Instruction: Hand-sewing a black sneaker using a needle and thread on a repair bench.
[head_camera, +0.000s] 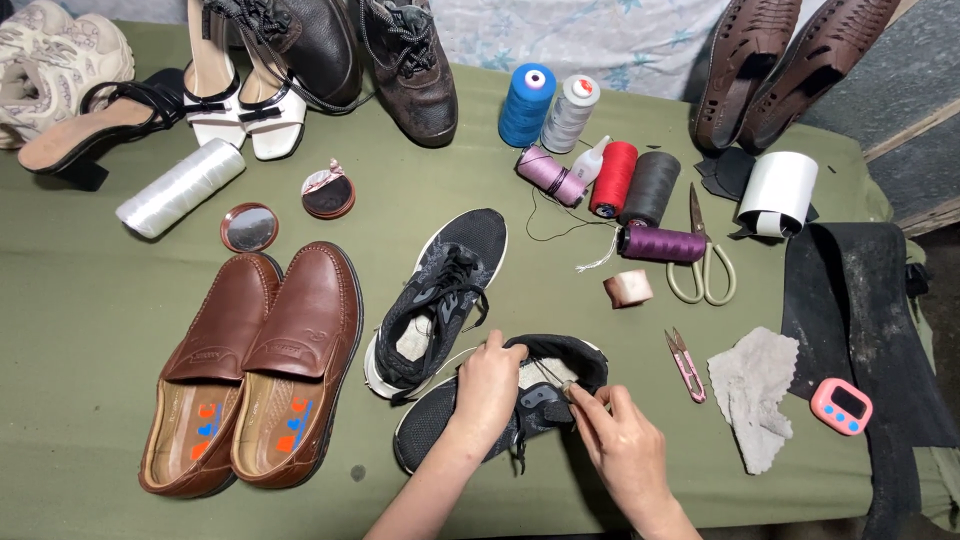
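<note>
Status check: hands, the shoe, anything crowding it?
Left hand grips black sneaker. Right hand pinches needle at its collar. Second sneaker touches it; snips lie apart.

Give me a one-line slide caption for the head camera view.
Two hands, left and right, work on a black sneaker on a green table beside brown loafers.

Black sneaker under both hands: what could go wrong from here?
1. The right hand pinches a thin needle-like tool at the black sneaker collar, beside the left hand: it could prick those fingers.
2. The thread trails toward the second sneaker and might snag its laces.
</note>
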